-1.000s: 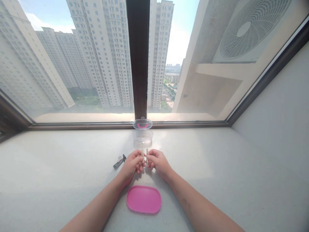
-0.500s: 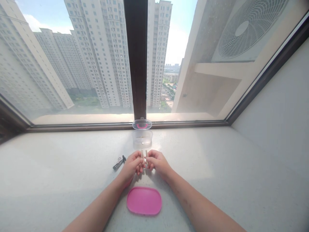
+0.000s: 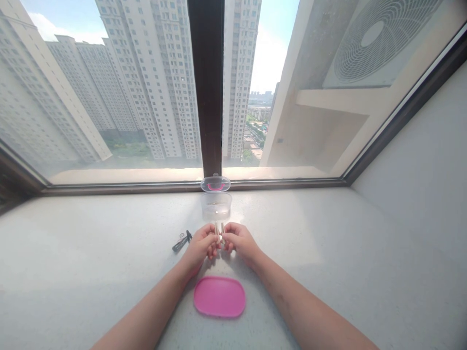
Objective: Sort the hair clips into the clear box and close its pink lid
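Note:
My left hand (image 3: 205, 244) pinches a slim, pale gold clip-like piece (image 3: 216, 227) between thumb and fingers. Facing it, my right hand (image 3: 237, 239) grips a similar slim piece (image 3: 223, 227). The two pieces stand almost upright, side by side with a narrow gap between them; their lower parts are hidden by my fingers. Just beyond my hands is a clear plastic box (image 3: 216, 201) with its lid (image 3: 215, 184) raised, a pink handle on the lid, and a few tiny items at the bottom. Small black clips (image 3: 180, 242) lie left of my left hand.
A pink oval tray (image 3: 219, 297) lies between my forearms, near me. The white sill (image 3: 91, 253) runs up to the dark window frame (image 3: 109, 188) at the back. A white wall (image 3: 419, 194) closes off the right side.
The whole scene sits slightly higher in view, as the camera has tilted a little. Both hands keep the same pinch on the slim pieces, with hardly any movement.

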The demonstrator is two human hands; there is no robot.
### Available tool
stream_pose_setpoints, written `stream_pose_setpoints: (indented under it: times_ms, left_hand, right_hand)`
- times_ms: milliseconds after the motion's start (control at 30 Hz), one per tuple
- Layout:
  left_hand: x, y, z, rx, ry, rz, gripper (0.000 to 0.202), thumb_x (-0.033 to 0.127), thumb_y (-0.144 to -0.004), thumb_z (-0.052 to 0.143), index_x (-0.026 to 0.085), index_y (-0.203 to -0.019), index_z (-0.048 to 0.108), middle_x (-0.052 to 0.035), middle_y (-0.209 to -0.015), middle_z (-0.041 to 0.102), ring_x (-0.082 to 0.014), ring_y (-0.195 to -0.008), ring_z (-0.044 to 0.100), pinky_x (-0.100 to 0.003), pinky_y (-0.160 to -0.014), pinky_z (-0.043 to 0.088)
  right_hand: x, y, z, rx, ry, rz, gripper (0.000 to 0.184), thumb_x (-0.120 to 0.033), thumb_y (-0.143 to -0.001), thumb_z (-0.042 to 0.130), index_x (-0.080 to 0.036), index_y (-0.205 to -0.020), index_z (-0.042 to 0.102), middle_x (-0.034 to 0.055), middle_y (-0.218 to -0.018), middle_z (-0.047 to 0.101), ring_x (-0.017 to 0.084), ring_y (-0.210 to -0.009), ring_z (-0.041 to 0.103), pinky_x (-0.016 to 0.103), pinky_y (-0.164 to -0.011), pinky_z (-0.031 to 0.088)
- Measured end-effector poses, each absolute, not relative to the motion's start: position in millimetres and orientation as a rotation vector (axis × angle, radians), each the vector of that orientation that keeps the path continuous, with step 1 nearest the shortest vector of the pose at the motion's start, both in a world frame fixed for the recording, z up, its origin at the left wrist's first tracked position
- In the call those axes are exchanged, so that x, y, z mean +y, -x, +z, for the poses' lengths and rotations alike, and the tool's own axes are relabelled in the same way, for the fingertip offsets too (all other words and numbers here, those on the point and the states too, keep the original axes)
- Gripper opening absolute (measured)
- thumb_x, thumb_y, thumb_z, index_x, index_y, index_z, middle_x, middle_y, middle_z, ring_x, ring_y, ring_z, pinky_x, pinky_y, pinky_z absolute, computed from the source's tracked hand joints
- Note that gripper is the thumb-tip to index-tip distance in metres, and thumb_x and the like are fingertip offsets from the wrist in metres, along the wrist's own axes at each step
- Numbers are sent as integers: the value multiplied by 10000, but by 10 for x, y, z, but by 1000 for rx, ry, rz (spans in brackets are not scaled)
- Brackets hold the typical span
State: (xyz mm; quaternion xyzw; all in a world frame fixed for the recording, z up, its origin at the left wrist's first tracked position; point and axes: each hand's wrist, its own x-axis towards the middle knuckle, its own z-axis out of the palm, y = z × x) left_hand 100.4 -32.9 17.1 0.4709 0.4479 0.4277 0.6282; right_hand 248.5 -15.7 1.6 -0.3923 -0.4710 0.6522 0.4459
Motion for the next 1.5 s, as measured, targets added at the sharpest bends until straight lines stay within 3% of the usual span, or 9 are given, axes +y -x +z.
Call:
stream_pose_setpoints:
  times_ms: [1500]
  left_hand:
    - [-326,-1005,127,1035,-1104,979,122,241,-744,549,153,-827,533,20,-579,578,-59,-397,465,-131,-353,281]
  right_hand:
    - [-157,-2490,-1,-1199,985,1600,133,-238,-667,639,-160,-696,536,-27,-525,571,99,-443,531,174,-386,387]
